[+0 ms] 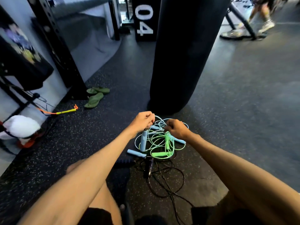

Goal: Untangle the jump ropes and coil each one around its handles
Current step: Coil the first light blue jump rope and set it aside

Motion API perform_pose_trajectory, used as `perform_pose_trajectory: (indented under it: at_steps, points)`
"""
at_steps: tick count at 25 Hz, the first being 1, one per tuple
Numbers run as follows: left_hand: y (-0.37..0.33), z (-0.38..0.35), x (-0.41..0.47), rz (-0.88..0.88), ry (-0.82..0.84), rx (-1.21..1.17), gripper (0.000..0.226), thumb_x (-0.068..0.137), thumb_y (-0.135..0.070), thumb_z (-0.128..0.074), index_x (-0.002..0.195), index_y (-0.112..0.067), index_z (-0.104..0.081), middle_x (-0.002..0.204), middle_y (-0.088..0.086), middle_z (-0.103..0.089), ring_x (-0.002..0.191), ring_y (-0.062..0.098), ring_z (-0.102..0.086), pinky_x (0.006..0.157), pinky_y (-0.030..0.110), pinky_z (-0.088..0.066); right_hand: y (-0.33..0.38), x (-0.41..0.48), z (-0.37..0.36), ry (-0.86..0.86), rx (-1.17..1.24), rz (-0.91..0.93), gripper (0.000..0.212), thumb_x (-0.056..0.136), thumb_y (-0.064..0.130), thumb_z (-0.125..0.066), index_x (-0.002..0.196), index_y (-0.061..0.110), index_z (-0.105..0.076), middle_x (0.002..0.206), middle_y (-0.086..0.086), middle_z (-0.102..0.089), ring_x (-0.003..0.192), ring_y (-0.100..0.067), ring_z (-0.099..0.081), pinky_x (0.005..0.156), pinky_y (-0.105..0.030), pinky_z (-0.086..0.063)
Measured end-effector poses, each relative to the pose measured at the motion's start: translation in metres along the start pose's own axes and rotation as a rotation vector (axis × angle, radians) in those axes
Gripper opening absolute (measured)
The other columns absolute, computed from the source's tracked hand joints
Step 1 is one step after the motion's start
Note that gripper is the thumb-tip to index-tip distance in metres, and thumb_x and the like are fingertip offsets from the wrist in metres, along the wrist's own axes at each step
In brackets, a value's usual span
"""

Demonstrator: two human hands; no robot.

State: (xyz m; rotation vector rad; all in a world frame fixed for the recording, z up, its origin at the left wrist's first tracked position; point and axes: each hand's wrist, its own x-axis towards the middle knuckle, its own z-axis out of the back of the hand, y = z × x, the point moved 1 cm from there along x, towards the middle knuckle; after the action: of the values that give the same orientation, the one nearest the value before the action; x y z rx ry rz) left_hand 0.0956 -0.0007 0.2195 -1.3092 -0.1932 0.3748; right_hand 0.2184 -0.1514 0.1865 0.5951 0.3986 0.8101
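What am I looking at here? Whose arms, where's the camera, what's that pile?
No machine here: those are a person's own bare arms. The single picture comes from a wide-angle camera worn on their head, looking forward and down, so the edges look bent. On the speckled gym floor lies a tangle of jump ropes: light-blue and green ones on top, a black rope nearer the person. The left hand pinches the top end of a blue handle, which hangs below it. The right hand pinches the tangle at the top of a green handle. Behind stands a dark punching bag; green flip-flops lie to the left.
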Motion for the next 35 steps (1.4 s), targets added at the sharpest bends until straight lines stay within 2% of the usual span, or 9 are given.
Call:
perform_pose_trajectory:
  at_steps: [4, 11, 15, 18, 21, 23, 26, 30, 35]
  points:
    - [-0.017, -0.007, -0.002, -0.014, -0.074, -0.153, 0.035, 0.104, -0.012, -0.041, 0.07, -0.007, -0.049, 0.045, -0.002, -0.033, 0.037, 0.005, -0.025, 0.043, 0.019, -0.019, 0.013, -0.022, 0.027, -0.148, 0.098, -0.011, 0.014, 0.094, 0.018, -0.062, 0.083, 0.011, -0.058, 0.061, 0.003, -0.062, 0.052, -0.002, -0.053, 0.052, -0.015, -0.038]
    - [-0.035, 0.003, -0.005, -0.006, 0.024, -0.374, 0.034, 0.104, -0.019, -0.039, 0.073, -0.011, -0.05, 0.049, -0.005, -0.025, 0.042, 0.007, -0.021, 0.043, 0.02, -0.019, 0.037, -0.052, 0.073, -0.492, 0.317, 0.157, 0.021, 0.092, 0.029, -0.064, 0.079, 0.013, -0.064, 0.068, -0.007, -0.066, 0.057, -0.008, -0.054, 0.053, -0.024, -0.043]
    - [-0.056, 0.004, -0.006, -0.091, 0.121, -0.759, 0.03, 0.103, -0.017, -0.035, 0.076, -0.011, -0.046, 0.052, -0.006, -0.024, 0.041, 0.006, -0.022, 0.046, 0.022, -0.02, 0.021, -0.059, 0.05, -0.332, 0.33, 0.107, 0.025, 0.097, 0.032, -0.058, 0.081, 0.014, -0.056, 0.055, 0.005, -0.056, 0.047, -0.006, -0.051, 0.05, -0.025, -0.043]
    - [-0.062, 0.01, -0.004, -0.105, 0.026, -0.939, 0.028, 0.104, -0.016, -0.033, 0.082, -0.009, -0.049, 0.054, -0.005, -0.033, 0.042, 0.007, -0.028, 0.047, 0.021, -0.028, 0.001, -0.056, 0.027, -0.082, 0.341, 0.021, 0.018, 0.1, 0.025, -0.054, 0.088, 0.014, -0.048, 0.061, -0.002, -0.069, 0.054, -0.008, -0.064, 0.056, -0.024, -0.047]
    - [-0.063, 0.012, -0.003, -0.114, -0.083, -0.991, 0.027, 0.104, -0.012, -0.032, 0.089, -0.004, -0.053, 0.061, 0.001, -0.056, 0.049, 0.013, -0.051, 0.052, 0.024, -0.045, -0.007, -0.049, 0.016, 0.004, 0.353, 0.002, 0.015, 0.099, 0.014, -0.055, 0.09, 0.012, -0.043, 0.068, -0.009, -0.074, 0.062, -0.016, -0.069, 0.06, -0.032, -0.052]
    - [-0.061, 0.01, -0.002, -0.144, -0.113, -0.966, 0.025, 0.104, -0.01, -0.033, 0.094, -0.002, -0.054, 0.078, 0.011, -0.072, 0.07, 0.024, -0.07, 0.068, 0.031, -0.057, -0.005, -0.045, 0.012, 0.015, 0.301, 0.025, 0.015, 0.096, 0.011, -0.058, 0.088, 0.011, -0.046, 0.07, -0.01, -0.074, 0.062, -0.018, -0.069, 0.06, -0.035, -0.055]
    - [-0.059, 0.002, 0.002, -0.231, -0.122, -0.825, 0.018, 0.105, -0.008, -0.033, 0.099, -0.001, -0.049, 0.103, 0.031, -0.068, 0.096, 0.043, -0.069, 0.085, 0.043, -0.058, 0.007, -0.041, 0.009, -0.05, 0.098, 0.113, 0.009, 0.092, 0.013, -0.064, 0.085, 0.012, -0.058, 0.07, 0.0, -0.069, 0.06, -0.009, -0.06, 0.061, -0.031, -0.05]
    - [-0.045, -0.001, 0.014, -0.33, -0.246, -0.343, 0.017, 0.104, -0.007, -0.038, 0.089, -0.004, -0.047, 0.094, 0.031, -0.069, 0.086, 0.038, -0.072, 0.077, 0.041, -0.061, 0.029, -0.043, 0.015, -0.14, 0.071, 0.282, 0.009, 0.095, 0.014, -0.058, 0.087, 0.013, -0.06, 0.066, 0.007, -0.059, 0.055, -0.002, -0.05, 0.057, -0.021, -0.041]
    - [-0.034, -0.01, 0.014, -0.337, -0.163, 0.048, 0.015, 0.1, -0.005, -0.047, 0.091, 0.004, -0.055, 0.082, 0.02, -0.072, 0.072, 0.024, -0.074, 0.067, 0.035, -0.061, 0.038, -0.052, 0.037, -0.27, 0.062, 0.402, 0.012, 0.097, 0.012, -0.054, 0.086, 0.012, -0.057, 0.059, 0.015, -0.05, 0.054, -0.002, -0.049, 0.054, -0.017, -0.037]
